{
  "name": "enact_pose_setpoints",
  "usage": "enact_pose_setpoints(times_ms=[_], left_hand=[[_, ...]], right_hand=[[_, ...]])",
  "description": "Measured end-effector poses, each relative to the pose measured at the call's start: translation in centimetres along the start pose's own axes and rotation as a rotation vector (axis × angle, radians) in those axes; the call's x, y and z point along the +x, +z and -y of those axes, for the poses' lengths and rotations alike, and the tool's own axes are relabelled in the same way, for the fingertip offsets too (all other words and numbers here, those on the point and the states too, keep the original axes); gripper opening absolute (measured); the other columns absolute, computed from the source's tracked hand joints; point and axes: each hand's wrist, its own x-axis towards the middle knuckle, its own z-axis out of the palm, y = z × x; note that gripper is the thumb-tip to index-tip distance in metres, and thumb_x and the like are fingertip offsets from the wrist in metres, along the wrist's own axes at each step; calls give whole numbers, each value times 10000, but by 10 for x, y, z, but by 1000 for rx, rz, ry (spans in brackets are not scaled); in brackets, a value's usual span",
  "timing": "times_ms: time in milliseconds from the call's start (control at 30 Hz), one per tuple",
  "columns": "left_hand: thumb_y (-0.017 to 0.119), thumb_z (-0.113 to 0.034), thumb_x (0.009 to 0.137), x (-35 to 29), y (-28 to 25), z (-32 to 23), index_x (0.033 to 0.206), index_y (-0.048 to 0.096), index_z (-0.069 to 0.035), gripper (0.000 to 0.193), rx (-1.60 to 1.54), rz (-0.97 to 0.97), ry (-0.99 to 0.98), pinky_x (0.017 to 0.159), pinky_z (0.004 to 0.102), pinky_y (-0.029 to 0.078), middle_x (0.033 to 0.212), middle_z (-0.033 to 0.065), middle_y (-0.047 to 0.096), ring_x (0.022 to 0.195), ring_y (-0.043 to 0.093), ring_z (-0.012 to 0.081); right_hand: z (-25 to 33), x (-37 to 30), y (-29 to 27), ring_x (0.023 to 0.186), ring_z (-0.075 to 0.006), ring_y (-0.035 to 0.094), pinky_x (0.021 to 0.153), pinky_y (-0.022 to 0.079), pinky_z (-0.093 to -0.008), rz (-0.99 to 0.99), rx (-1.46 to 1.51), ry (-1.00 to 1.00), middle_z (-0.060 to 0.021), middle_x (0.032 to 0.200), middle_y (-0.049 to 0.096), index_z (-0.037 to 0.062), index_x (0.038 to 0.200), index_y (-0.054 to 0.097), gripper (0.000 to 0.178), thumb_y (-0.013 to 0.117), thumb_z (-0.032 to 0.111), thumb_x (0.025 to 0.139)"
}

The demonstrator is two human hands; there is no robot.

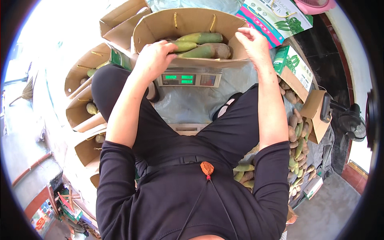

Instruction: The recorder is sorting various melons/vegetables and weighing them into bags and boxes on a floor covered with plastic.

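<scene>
A brown-lined cardboard carton (156,26) with yellow cord handles lies open in front of me on a scale (190,79) with a green lit display. Several green radishes (202,38) with earthy brown ends are inside it. At the carton's left end, my left hand (154,59) has its fingers closed round the end of a light green radish (185,46); its palm side is hidden. My right hand (255,44) is raised at the right end, thumb and fingers bent but apart, with nothing visible between them.
Open cartons (82,114) with radishes line my left side. On the right stand a green-and-white carton (294,66), a heap of loose radishes (298,148) and a black fan (354,124). Another printed carton (276,20) lies at the far right. Plastic sheeting (184,104) covers the floor.
</scene>
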Motion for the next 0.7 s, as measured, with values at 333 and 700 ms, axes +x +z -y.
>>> enact_pose_setpoints(times_ms=[333, 700], left_hand=[[616, -136, 812, 0, 3, -1, 995, 643, -38, 210, -4, -37, -8, 796, 393, 486, 942, 118, 636, 895, 611, 324], [627, -155, 806, -3, 7, 5, 986, 648, -77, 198, 12, -139, 40, 773, 399, 487, 913, 102, 635, 870, 608, 318]], right_hand=[[-33, -1, -21, 985, -188, 602, 873, 468, -311, -60, 89, 126, -129, 1085, 642, 8, 1125, 613, 386, 702, 174, 789], [-30, 3, -23, 1050, -203, 560, 887, 452, -338, -40, 76, 170, -131, 1168, 600, 27, 1177, 585, 445, 703, 205, 787]])
